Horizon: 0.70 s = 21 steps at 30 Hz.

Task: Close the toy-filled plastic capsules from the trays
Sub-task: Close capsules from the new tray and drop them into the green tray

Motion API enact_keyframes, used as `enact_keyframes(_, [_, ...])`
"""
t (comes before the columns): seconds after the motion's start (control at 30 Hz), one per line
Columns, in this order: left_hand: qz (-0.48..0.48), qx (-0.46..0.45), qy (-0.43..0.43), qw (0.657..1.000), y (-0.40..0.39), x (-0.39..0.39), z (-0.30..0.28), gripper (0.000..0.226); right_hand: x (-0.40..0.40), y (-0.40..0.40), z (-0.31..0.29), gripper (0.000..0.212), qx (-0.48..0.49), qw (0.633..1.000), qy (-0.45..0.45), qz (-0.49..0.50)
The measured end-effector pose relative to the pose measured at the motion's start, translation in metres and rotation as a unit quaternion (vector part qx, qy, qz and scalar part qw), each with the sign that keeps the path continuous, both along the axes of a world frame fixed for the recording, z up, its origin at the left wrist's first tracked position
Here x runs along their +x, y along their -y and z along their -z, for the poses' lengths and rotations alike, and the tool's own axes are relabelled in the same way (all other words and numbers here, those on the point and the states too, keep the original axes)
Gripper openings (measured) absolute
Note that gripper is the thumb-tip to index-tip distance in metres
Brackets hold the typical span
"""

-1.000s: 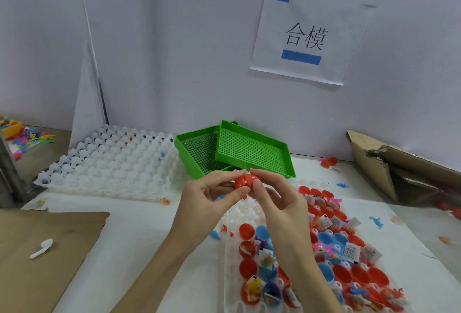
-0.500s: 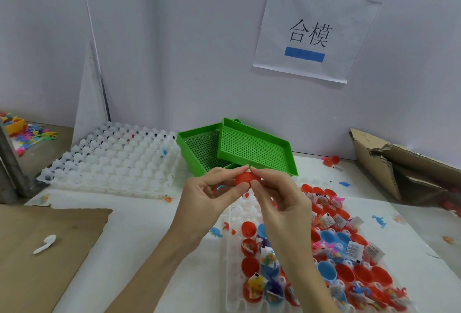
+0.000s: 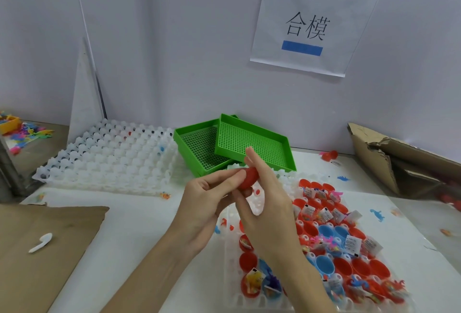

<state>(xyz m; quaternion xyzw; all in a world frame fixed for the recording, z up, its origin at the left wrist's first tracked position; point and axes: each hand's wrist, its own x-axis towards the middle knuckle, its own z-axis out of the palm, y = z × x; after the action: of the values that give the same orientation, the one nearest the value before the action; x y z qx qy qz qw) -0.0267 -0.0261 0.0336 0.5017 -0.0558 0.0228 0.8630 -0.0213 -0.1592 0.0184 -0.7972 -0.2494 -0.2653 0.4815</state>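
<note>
A red capsule [image 3: 248, 178] is held in the air in front of the green trays. My left hand [image 3: 207, 203] pinches it from the left between thumb and fingers. My right hand [image 3: 267, 203] covers it from the right, fingers curled over its top. Below my hands lies a clear tray [image 3: 230, 287] of open red and blue capsule halves [image 3: 324, 262], many with small toys and paper slips inside. My right forearm hides part of that tray.
A white empty cell tray [image 3: 112, 158] lies at the back left. Two stacked green mesh trays [image 3: 232, 145] sit behind my hands. A torn cardboard box [image 3: 399, 160] stands at the right, brown cardboard [image 3: 37, 250] with a white spoon [image 3: 41, 242] at the left. Loose toys are scattered.
Both hands stayed together on the red capsule; my right hand turned, its fingers now pointing up over the capsule, which shows more of its side.
</note>
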Motion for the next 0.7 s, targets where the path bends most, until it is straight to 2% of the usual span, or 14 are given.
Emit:
enact_keyframes(0.1, [0.005, 0.006, -0.009, 1.000, 0.004, -0.002, 0.000, 0.037, -0.003, -0.002, 0.002, 0.059, -0.010, 0.996, 0.020, 0.083])
enact_keyframes(0.2, [-0.011, 0.029, 0.014, 0.999, 0.007, -0.004, 0.000, 0.034, -0.004, -0.002, 0.001, 0.047, -0.015, 0.993, 0.029, 0.111])
enact_keyframes(0.4, [-0.088, 0.115, 0.051, 0.988, 0.012, -0.007, 0.001, 0.019, -0.006, 0.000, -0.001, 0.045, -0.075, 0.992, -0.005, 0.101])
enact_keyframes(0.6, [-0.109, 0.121, 0.035, 0.986, 0.013, -0.009, 0.000, 0.010, -0.002, 0.007, -0.001, 0.039, -0.092, 0.994, -0.023, 0.056])
enact_keyframes(0.7, [-0.105, 0.110, 0.049, 0.987, 0.012, -0.008, -0.001, 0.011, 0.000, 0.006, -0.001, 0.050, -0.082, 0.996, -0.020, 0.033])
